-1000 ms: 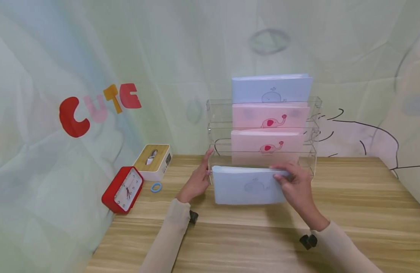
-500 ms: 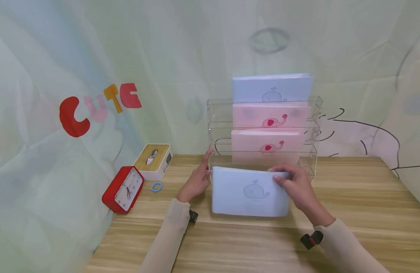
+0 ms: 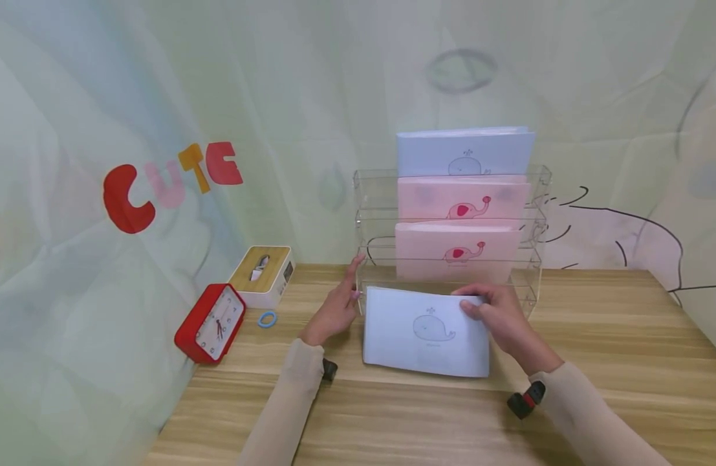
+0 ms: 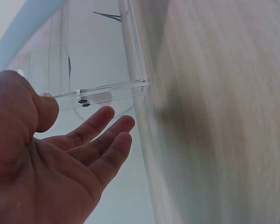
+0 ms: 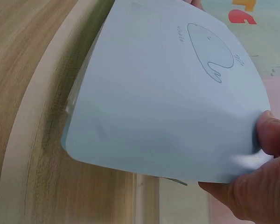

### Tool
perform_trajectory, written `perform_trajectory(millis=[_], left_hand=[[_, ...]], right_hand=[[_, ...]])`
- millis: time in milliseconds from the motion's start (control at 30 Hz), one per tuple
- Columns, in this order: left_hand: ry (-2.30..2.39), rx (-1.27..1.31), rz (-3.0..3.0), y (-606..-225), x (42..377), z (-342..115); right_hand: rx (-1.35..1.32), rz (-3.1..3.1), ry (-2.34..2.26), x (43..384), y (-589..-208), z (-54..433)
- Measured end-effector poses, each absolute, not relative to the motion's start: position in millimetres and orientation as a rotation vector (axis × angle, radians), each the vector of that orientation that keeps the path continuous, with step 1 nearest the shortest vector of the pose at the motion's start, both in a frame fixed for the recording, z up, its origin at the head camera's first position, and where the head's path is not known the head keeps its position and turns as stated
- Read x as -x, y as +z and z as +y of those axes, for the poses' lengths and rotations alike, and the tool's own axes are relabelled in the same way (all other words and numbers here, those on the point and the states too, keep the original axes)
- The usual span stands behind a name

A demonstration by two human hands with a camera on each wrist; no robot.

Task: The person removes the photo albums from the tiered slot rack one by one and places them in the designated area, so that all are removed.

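Far left of the right hand's grip, and higher, the letters point(image 3: 174, 192) spell CUTE on the curtain point(image 3: 299, 90). Below them, well left of the grip, stands the red clock point(image 3: 212, 323), then the box point(image 3: 270, 279) with a wooden top, just behind it. The blue ring point(image 3: 267, 326) lies on the table point(image 3: 614, 349) beside both. Nearer the grip, the left hand point(image 3: 334, 312) has its fingers loosely extended at the left edge of the clear rack point(image 3: 376, 194); how firmly they touch it, I cannot tell. The whale booklet point(image 3: 424, 336) is in front of the rack, reaching left from the grip, its cover facing the person; whether its lower edge meets the table is unclear. Behind and above it, in the rack, are two pink booklets point(image 3: 430, 247) and, highest, another blue one point(image 3: 427, 155). The right hand point(image 3: 500, 314) pinches the whale booklet's upper right corner between thumb and fingers.
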State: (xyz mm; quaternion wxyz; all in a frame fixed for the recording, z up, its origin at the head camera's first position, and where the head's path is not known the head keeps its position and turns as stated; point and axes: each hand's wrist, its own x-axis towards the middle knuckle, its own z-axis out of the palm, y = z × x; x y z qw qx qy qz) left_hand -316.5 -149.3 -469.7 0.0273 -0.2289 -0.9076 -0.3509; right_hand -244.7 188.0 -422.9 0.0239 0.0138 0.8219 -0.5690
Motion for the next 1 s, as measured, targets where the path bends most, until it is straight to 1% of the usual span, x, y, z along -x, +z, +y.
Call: perform_trajectory(millis=[200, 467, 700, 1000], left_hand=[[-1.079, 0.694, -2.832, -470, 318, -149], [-1.048, 0.707, -2.800, -470, 317, -148], [-1.054, 0.700, -2.810, -468, 315, -149], [-1.083, 0.654, -2.837, -468, 316, -148]], right_hand=[[-0.015, 2.550, -1.735, 250, -428, 186], [0.145, 2.812, -1.597, 261, -439, 181], [0.124, 2.941, -1.455, 264, -443, 177], [0.181, 3.025, -1.401, 265, -452, 177]])
